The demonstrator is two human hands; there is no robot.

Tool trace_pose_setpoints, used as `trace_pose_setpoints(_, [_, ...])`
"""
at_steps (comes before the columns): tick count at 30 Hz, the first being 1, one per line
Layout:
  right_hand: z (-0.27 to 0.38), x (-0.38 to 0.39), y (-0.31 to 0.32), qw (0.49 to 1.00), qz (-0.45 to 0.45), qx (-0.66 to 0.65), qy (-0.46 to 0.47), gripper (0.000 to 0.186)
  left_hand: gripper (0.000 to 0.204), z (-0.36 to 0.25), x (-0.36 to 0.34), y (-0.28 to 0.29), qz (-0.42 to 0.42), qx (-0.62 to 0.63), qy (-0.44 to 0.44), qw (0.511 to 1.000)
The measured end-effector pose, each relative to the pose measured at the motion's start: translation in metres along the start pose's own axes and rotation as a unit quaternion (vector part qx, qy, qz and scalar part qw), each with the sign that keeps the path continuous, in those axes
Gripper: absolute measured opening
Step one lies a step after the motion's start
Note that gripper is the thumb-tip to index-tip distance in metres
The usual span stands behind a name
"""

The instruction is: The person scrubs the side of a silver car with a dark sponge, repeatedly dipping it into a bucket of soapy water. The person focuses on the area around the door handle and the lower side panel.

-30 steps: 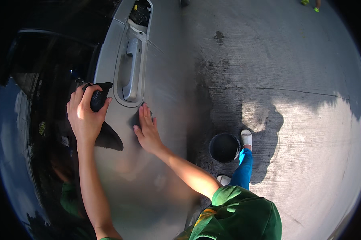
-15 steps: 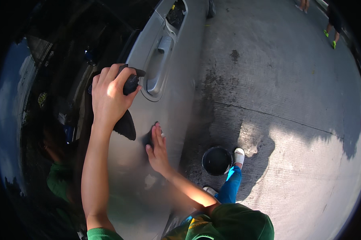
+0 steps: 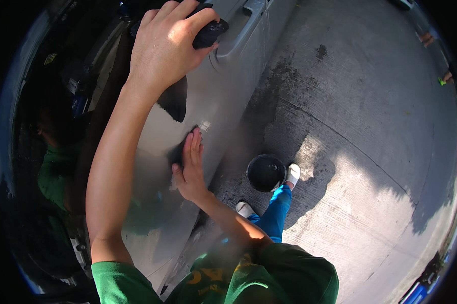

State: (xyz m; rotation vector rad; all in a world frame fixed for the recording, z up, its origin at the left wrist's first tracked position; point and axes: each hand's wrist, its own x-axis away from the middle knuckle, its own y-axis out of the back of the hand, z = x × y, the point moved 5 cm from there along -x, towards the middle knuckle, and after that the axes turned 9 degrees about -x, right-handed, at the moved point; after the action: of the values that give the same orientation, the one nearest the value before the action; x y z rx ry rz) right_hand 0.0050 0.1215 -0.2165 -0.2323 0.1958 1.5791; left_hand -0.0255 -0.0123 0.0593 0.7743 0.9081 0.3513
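Observation:
A bunched black cloth [image 3: 210,33] is gripped in my left hand [image 3: 163,43], whose fingers are wrapped round it. The hand is up beside the dark window, close to the silver door handle [image 3: 257,9]. A loose flap of the cloth hangs below that wrist against the silver car door [image 3: 155,167]. Lower on the same door, my right hand [image 3: 191,167] rests with its fingers stretched out flat on the panel. Nothing shows between those fingers, though the palm is hidden.
A round black bucket [image 3: 266,173] stands on the grey concrete ground [image 3: 360,116] beside my white shoe [image 3: 293,175]. Dark wet patches run along the ground by the car. The glossy dark window [image 3: 56,101] reflects the surroundings. Part of another person [image 3: 445,77] shows at the far right.
The view has swung, so the door handle and left hand sit higher in the picture. My left hand still grips the cloth close to the handle; my right hand stays flat on the door.

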Motion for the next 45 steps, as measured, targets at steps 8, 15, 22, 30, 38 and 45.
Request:
trace_pose_setpoints(8, [-0.040,-0.162,0.105,0.989,-0.077,-0.123,-0.022,0.067,0.033,-0.004,-0.004,-0.001,0.020,0.002,0.007,1.000])
trace_pose_setpoints(15, [-0.016,-0.004,0.017,0.997,0.014,-0.034,-0.069,0.073,0.035,-0.003,0.001,0.002,0.016,0.003,0.004,1.000])
trace_pose_setpoints(22, [-0.065,-0.168,0.100,0.990,-0.098,-0.093,-0.029,0.072,0.037,0.005,0.007,-0.019,0.007,-0.030,0.008,0.999])
trace_pose_setpoints(30, [-0.001,0.024,-0.010,0.999,0.016,-0.015,-0.040,0.079,0.039,0.001,0.000,-0.004,0.036,0.010,0.041,0.998])
trace_pose_setpoints(38, [-0.052,-0.123,0.076,0.994,-0.109,-0.015,-0.011,0.075,0.040,-0.013,-0.006,-0.006,0.031,-0.028,0.022,0.999])
trace_pose_setpoints(45, [-0.012,0.011,0.006,1.000,-0.011,0.011,-0.019,0.083,0.036,-0.014,-0.002,-0.017,0.050,-0.061,0.016,0.997])
